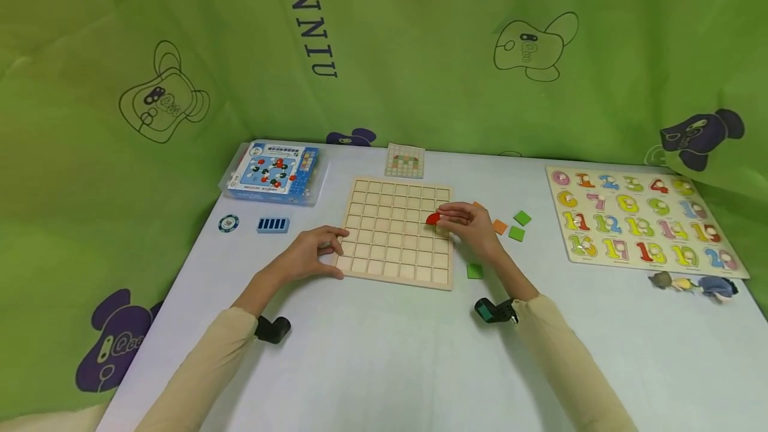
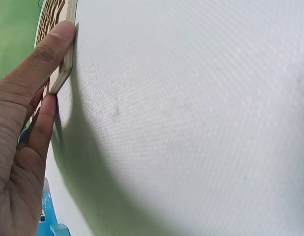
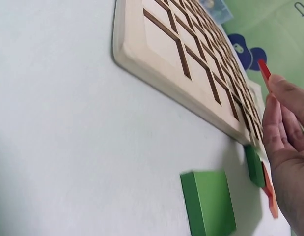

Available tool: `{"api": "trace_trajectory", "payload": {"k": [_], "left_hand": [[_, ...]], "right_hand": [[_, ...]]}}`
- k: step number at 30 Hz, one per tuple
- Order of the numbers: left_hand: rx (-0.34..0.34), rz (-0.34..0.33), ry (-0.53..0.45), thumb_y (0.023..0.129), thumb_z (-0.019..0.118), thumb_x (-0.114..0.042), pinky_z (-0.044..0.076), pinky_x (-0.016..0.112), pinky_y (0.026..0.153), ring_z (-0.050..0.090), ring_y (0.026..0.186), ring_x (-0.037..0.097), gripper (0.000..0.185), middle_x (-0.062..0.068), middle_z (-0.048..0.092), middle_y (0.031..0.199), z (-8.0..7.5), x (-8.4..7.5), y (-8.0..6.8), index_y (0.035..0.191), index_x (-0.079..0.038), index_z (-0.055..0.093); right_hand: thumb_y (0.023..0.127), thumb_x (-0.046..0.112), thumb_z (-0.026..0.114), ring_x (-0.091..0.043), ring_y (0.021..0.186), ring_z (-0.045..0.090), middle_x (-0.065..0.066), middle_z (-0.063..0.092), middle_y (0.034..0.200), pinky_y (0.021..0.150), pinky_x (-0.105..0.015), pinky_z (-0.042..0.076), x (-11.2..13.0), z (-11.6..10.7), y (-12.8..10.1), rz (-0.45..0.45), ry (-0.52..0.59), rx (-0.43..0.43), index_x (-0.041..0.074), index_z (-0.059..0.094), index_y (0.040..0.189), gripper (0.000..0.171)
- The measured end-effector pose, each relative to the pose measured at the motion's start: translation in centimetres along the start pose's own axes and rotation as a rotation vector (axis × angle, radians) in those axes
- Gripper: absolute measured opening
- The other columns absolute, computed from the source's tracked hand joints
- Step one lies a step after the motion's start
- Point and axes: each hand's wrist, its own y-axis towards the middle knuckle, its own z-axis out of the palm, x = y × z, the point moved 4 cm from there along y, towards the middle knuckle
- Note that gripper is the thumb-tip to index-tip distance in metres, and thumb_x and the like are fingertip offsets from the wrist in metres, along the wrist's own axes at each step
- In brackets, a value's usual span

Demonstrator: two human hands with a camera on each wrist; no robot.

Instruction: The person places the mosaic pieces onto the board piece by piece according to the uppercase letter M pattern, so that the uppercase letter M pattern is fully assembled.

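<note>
Left hand (image 1: 309, 253), thumb and fingers gripping the empty wooden grid board's (image 1: 396, 231) corner; right hand (image 1: 471, 224) pinching a red tile (image 1: 433, 219) above it.

The right hand (image 1: 471, 224) covers most of the red piece (image 1: 433, 219), so its shape is perhaps a half-disc. The small pattern card (image 1: 405, 161) is too tiny to read. Both wrist views crop the wooden grid board (image 3: 191, 64).

White table (image 1: 384, 352) carried wooden grid board (image 1: 393, 235) between my hands; green tiles (image 1: 519, 225) and orange tile (image 1: 500, 226) lay right of my right hand; number puzzle (image 1: 642, 222) farther right; blue box (image 1: 273, 172) beyond my left hand.
</note>
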Motion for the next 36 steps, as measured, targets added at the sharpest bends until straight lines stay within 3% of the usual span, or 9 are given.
{"api": "trace_trajectory", "payload": {"k": [8,18,28,36], "left_hand": [[0.003,-0.006,0.041,0.064,0.088,-0.009,0.051,0.024,0.094,0.048,0.126,0.033,0.034,0.014,0.050,0.137,0.0,-0.5,0.2,0.086,-0.004,0.062],[0.000,-0.096,0.133,0.063,0.089,-0.011,0.052,0.021,0.091,0.047,0.127,0.031,0.033,0.011,0.052,0.137,0.1,-0.8,0.6,0.082,-0.007,0.063],[-0.024,-0.186,0.099,0.061,0.089,-0.004,0.053,0.025,0.091,0.047,0.127,0.034,0.032,0.015,0.051,0.137,0.2,-1.4,0.6,0.080,-0.002,0.063],[-0.039,-0.216,0.091,0.060,0.089,-0.002,0.055,0.028,0.090,0.047,0.127,0.035,0.032,0.015,0.052,0.136,0.2,-1.4,0.6,0.079,-0.001,0.063]], "right_hand": [[0.086,0.000,0.069,-0.018,0.101,0.062,-0.029,0.058,0.120,0.085,-0.018,0.054,-0.1,1.2,0.8,-0.026,0.031,0.025,-0.011,0.057,0.121,0.038],[0.086,0.000,0.069,-0.030,0.106,0.061,-0.025,0.061,0.120,0.085,-0.021,0.055,0.2,2.7,1.5,-0.009,0.044,0.015,-0.008,0.060,0.120,0.036],[0.085,-0.005,0.068,-0.018,0.095,0.065,-0.029,0.062,0.115,0.081,-0.019,0.056,0.3,4.5,2.2,-0.096,0.071,0.013,-0.012,0.060,0.116,0.032],[0.085,-0.007,0.068,-0.036,0.100,0.061,-0.030,0.062,0.114,0.080,-0.018,0.056,0.2,6.3,2.8,-0.113,0.094,0.002,-0.013,0.061,0.114,0.031]]}}
